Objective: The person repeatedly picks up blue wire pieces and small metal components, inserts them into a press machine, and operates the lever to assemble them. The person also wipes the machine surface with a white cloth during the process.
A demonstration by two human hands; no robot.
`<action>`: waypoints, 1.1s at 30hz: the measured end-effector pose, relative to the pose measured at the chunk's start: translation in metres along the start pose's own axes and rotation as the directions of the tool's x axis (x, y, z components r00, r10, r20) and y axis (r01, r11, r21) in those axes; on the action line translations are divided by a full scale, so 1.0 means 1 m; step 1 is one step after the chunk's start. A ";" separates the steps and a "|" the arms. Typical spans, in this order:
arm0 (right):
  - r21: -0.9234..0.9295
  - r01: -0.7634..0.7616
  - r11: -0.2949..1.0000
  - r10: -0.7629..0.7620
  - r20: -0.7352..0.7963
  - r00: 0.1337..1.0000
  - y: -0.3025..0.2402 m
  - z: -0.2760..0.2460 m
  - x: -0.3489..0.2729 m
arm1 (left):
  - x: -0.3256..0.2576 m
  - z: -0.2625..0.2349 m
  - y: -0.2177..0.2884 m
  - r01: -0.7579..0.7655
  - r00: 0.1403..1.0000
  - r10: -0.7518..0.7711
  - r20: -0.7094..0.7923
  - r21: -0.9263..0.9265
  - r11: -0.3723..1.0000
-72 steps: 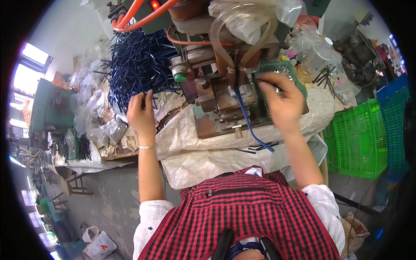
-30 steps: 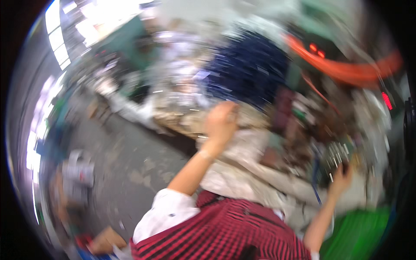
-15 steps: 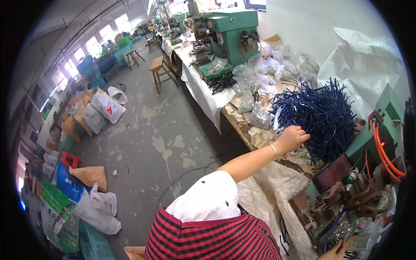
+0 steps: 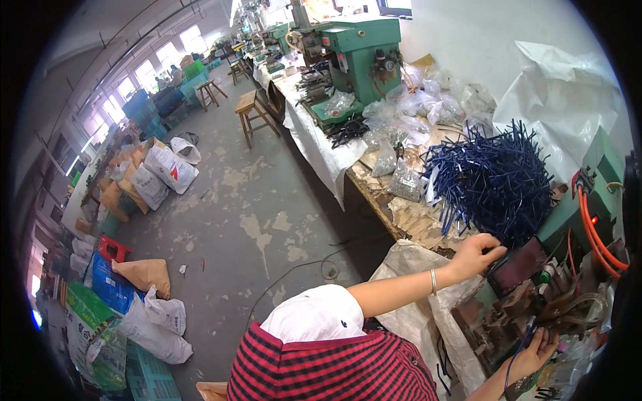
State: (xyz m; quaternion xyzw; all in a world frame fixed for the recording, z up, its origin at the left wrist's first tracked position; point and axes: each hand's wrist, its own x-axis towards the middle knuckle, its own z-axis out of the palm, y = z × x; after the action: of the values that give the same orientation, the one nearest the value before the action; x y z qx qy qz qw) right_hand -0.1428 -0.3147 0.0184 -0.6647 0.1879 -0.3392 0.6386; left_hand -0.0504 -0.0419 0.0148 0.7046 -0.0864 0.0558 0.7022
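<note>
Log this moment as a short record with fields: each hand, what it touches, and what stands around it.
left hand: reaching into the near edge of the pile of dark blue rods, fingers curled among them
right hand: low at the picture's edge, at a blue cord beside the small machine; grip not clear
bench: worn wooden top with clear bags of small parts
behind the pile: orange hoses, white plastic sheet
further along: green machine, wooden stool
floor: sacks

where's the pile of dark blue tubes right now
In the head view, the pile of dark blue tubes lies on the workbench at right, just above the left hand, beside the green machine.
</note>
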 end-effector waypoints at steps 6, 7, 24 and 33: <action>0.169 -0.155 0.973 0.136 0.118 0.984 -0.020 0.006 0.001 | -0.015 0.042 0.130 -0.604 0.773 0.630 0.077 -0.213 0.768; 0.178 -0.172 0.969 0.151 0.127 0.980 -0.029 0.008 -0.001 | -0.005 0.054 0.131 -0.813 0.582 0.812 0.042 0.011 0.582; -0.808 0.422 0.411 -0.452 0.221 0.864 0.054 -0.110 0.005 | -0.053 0.107 0.062 -0.952 0.304 0.870 0.389 0.149 0.266; -0.797 0.470 0.380 -0.452 0.283 0.846 0.036 -0.089 0.031 | -0.054 0.109 0.058 -0.962 0.273 0.878 0.393 0.112 0.249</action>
State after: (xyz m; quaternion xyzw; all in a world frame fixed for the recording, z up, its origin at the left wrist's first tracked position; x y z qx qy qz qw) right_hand -0.1760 -0.4041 -0.0138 -0.9156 0.1295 -0.3622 0.1174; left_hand -0.1194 -0.1486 0.0599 0.6231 -0.5618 0.3833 0.3863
